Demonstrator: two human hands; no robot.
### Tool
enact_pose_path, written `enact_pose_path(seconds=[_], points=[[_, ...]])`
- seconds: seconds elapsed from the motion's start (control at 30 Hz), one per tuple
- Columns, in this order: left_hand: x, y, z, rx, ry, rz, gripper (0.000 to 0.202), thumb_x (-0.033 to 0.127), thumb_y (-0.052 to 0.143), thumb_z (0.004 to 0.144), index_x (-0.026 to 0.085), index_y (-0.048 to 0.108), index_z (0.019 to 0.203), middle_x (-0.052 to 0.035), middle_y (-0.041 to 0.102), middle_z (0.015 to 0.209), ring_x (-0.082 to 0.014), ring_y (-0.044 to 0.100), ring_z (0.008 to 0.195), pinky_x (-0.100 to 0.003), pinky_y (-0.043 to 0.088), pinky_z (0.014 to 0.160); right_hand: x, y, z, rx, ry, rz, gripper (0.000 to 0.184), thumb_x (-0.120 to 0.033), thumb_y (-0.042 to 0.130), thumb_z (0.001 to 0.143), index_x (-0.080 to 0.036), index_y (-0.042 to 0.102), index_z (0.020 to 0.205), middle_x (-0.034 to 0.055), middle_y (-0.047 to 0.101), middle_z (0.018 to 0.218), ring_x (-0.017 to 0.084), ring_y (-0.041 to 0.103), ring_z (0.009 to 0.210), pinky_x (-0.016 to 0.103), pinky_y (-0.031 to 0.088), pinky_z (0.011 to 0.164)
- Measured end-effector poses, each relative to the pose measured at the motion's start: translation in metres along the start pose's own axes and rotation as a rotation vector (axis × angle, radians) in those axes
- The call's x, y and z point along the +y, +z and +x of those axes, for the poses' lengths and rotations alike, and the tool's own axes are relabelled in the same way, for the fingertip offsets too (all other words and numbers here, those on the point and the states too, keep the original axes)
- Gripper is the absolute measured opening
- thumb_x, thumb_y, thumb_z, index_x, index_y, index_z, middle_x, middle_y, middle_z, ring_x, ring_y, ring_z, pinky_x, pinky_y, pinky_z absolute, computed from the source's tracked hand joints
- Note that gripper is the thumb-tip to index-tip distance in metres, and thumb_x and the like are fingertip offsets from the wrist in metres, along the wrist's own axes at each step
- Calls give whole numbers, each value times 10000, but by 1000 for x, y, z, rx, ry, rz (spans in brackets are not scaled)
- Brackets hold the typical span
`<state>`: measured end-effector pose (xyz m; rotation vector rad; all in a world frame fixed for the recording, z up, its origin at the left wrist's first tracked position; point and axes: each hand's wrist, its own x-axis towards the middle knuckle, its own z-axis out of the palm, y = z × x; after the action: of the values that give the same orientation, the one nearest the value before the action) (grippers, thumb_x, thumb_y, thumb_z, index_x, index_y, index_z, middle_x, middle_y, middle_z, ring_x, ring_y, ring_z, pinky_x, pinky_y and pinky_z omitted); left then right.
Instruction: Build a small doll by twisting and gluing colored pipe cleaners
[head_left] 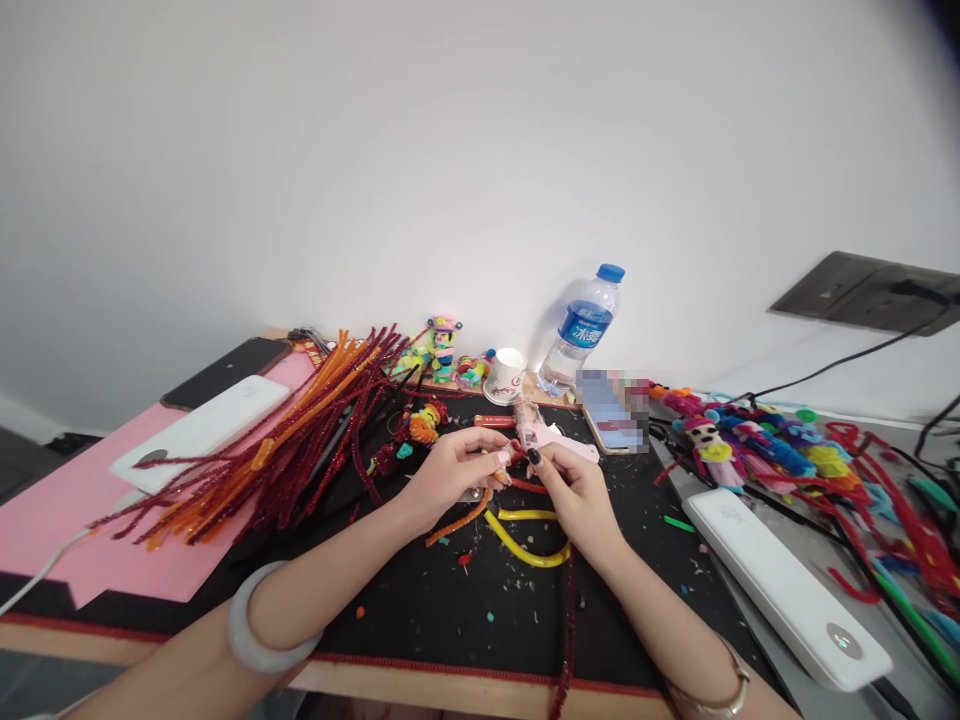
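Note:
My left hand (461, 470) and my right hand (577, 490) meet over the middle of the black mat (450, 620), both pinched on a dark red pipe cleaner (568, 620). Its long tail hangs below my right hand past the mat's front edge; the part between my fingertips is small and partly hidden. An orange pipe cleaner (461, 522) trails below my left hand. Just under my hands lies a tool with yellow handles (529, 555), its working end covered. Left of my fingers sits a small orange and dark red pipe-cleaner figure (424, 425).
At left, a bundle of red and orange pipe cleaners (300, 450) covers pink card (45, 520) beside a white power bank (202, 430). Behind stand a paper cup (505, 376), water bottle (581, 330) and phone (613, 412). Pipe-cleaner dolls (705, 445) and another power bank (787, 590) are right.

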<state>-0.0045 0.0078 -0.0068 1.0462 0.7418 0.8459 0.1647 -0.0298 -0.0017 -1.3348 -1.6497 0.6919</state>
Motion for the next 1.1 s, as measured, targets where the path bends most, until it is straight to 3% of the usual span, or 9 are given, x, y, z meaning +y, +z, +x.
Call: enact_pose_path(seconds=[0.23,0.53,0.7,0.97,1.1], points=[[1,0,0,-36,14,-27,234,321,654,712,160,627,879,-28,604,839,-95,566,656,-247,462,644,0,-1,0,-2,-24,-21,269,-316,468,853,-174,531,634,-11,497,585,122,425,564,238,318,534],[-1,-1,0,-51,5,111,299,401,610,741,166,586,925,12,548,663,-53,471,474,-177,348,448,-1,0,0,-17,-36,-51,255,-285,461,855,-174,512,631,-18,473,575,117,414,562,235,309,539],[-2,-1,0,-43,27,139,305,403,610,741,171,586,937,-3,571,726,-62,494,504,-194,382,477,0,0,-1,-27,-30,-57,267,-298,449,862,-175,502,630,-16,463,573,118,401,556,237,306,536],[0,0,0,-39,33,157,266,382,593,762,164,582,913,37,497,566,-49,443,459,-164,348,445,-2,-1,-2,-38,-52,-82,253,-277,443,864,-169,524,650,-15,472,582,116,403,566,233,315,545],[-1,-1,0,-61,25,150,272,384,578,774,165,576,934,32,512,591,-57,466,462,-180,387,455,-2,-1,-2,-46,-67,-91,235,-251,445,863,-162,543,669,-16,481,588,111,404,567,225,313,541]])
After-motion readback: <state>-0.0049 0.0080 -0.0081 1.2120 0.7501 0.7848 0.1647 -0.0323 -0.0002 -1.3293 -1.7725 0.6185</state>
